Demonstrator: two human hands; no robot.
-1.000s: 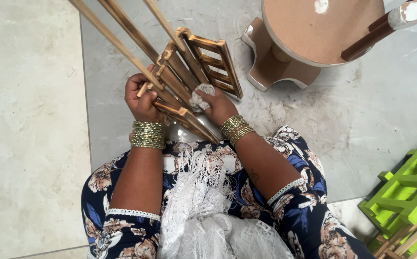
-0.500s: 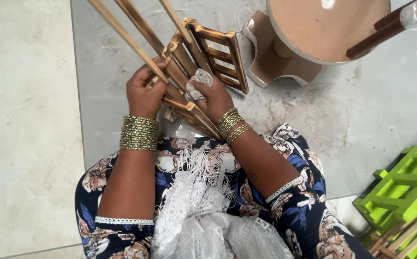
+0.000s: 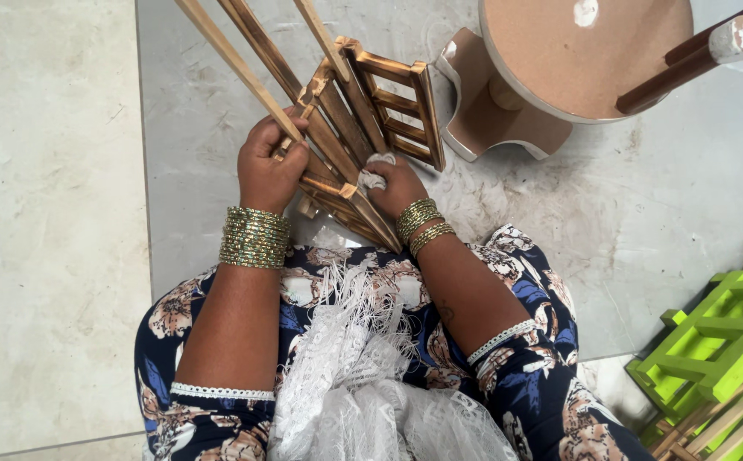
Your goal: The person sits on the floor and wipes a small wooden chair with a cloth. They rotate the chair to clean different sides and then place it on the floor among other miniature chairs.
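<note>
A brown wooden slatted rack (image 3: pixel 363 128) with long stick legs rests tilted over my lap, its legs running up and left out of the picture. My left hand (image 3: pixel 267 166) grips one of its side rails, fingers wrapped round the wood. My right hand (image 3: pixel 397 183) is closed on a small crumpled white cloth (image 3: pixel 376 175) and presses it against the slats. Both wrists carry stacks of gold-green bangles. A white fringed shawl (image 3: pixel 363 367) lies across my floral blue dress.
A round brown stool (image 3: pixel 559 68) lies on its side at the upper right on the grey tile floor. Another brown stick with a white-tipped end (image 3: pixel 704 55) crosses above it. A bright green slatted rack (image 3: pixel 713 341) and bare wooden sticks sit at the lower right.
Both hands and the wooden rack have shifted slightly upward and right in the view. My right hand has moved the cloth a little along the slats.
</note>
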